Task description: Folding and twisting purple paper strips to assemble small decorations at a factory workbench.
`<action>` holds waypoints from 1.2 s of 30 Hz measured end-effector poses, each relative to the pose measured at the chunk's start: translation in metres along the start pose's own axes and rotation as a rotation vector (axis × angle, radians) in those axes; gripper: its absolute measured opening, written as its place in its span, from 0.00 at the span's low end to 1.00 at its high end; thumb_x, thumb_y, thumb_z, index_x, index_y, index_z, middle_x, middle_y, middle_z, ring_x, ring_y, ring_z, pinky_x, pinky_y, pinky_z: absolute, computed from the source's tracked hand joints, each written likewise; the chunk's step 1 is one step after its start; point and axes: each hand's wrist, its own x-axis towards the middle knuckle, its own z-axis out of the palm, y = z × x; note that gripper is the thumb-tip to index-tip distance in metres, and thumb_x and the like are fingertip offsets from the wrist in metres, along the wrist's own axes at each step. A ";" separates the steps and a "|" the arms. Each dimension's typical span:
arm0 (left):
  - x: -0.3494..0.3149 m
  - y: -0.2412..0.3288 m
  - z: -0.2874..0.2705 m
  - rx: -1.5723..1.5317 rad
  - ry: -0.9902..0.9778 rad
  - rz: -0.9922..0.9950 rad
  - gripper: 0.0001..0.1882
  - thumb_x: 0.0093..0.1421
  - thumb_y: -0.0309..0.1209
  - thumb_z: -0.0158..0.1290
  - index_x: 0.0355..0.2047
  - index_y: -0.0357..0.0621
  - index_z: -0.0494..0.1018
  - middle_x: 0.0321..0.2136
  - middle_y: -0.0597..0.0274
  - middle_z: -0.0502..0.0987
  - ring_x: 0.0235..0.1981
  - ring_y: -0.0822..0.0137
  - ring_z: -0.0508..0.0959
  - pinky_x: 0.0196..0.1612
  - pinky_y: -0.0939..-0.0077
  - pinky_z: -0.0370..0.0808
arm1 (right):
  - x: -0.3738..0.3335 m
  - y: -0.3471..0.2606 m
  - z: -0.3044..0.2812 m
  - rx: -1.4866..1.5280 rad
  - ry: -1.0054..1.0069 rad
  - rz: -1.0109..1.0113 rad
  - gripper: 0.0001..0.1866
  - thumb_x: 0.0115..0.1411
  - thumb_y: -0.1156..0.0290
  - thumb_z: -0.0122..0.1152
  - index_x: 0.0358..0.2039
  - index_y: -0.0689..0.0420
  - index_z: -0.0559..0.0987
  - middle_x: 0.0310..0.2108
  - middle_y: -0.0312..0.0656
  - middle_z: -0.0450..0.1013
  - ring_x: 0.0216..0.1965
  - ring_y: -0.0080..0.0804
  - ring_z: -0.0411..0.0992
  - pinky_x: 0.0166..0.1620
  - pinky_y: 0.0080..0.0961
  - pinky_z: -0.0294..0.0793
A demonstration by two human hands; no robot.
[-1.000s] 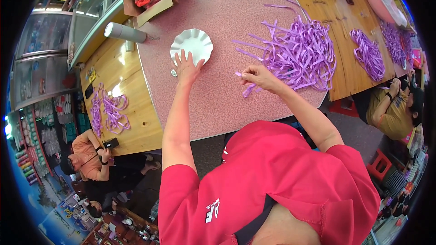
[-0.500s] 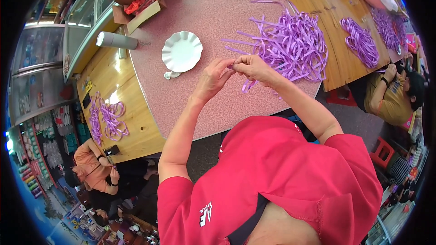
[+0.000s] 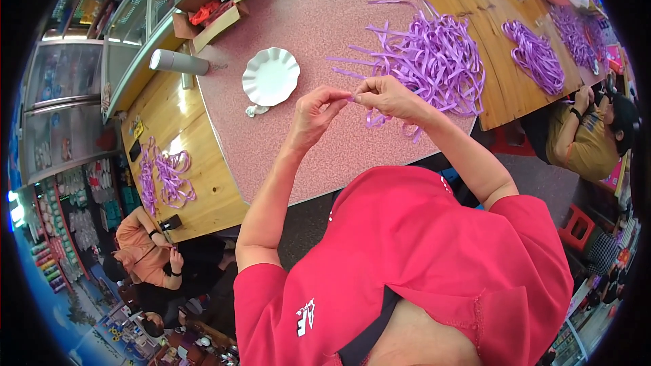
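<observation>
My left hand and my right hand are raised over the pink speckled table mat, with their fingertips nearly meeting. Both are closed in a pinch on a thin purple ribbon, of which only a short bit shows between the fingers. Beyond my right hand lies a large loose heap of purple ribbons, with several strands trailing off to the left. A white scalloped plate rests beyond my left hand, a small crumpled white scrap by its near edge.
An open cardboard box with red contents and a grey cylindrical bottle stand at the far left. More purple ribbon bundles lie on the wood at left and right. One person sits at left, another at right.
My hands have drawn slightly apart, the left one moving a little left, with the purple ribbon still pinched between them. The whole view has shifted slightly.
</observation>
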 end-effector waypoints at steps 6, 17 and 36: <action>-0.003 0.032 0.015 0.173 0.124 0.162 0.11 0.56 0.22 0.59 0.41 0.38 0.78 0.35 0.61 0.77 0.34 0.71 0.78 0.40 0.77 0.76 | -0.009 -0.003 -0.001 -0.010 -0.005 -0.049 0.10 0.59 0.65 0.63 0.31 0.60 0.80 0.25 0.30 0.71 0.28 0.15 0.65 0.30 0.17 0.63; -0.013 0.037 0.011 0.284 0.049 0.144 0.10 0.56 0.23 0.59 0.39 0.39 0.77 0.32 0.59 0.76 0.32 0.69 0.77 0.35 0.75 0.74 | -0.023 -0.005 -0.001 -0.043 -0.022 -0.074 0.12 0.60 0.64 0.63 0.31 0.61 0.79 0.24 0.29 0.71 0.26 0.14 0.64 0.28 0.16 0.62; -0.016 0.050 0.021 0.352 0.092 0.232 0.06 0.58 0.23 0.58 0.36 0.36 0.75 0.31 0.56 0.77 0.33 0.65 0.79 0.37 0.73 0.75 | -0.031 -0.006 0.001 -0.024 -0.003 -0.121 0.13 0.59 0.64 0.64 0.34 0.62 0.81 0.27 0.30 0.73 0.27 0.16 0.66 0.28 0.17 0.64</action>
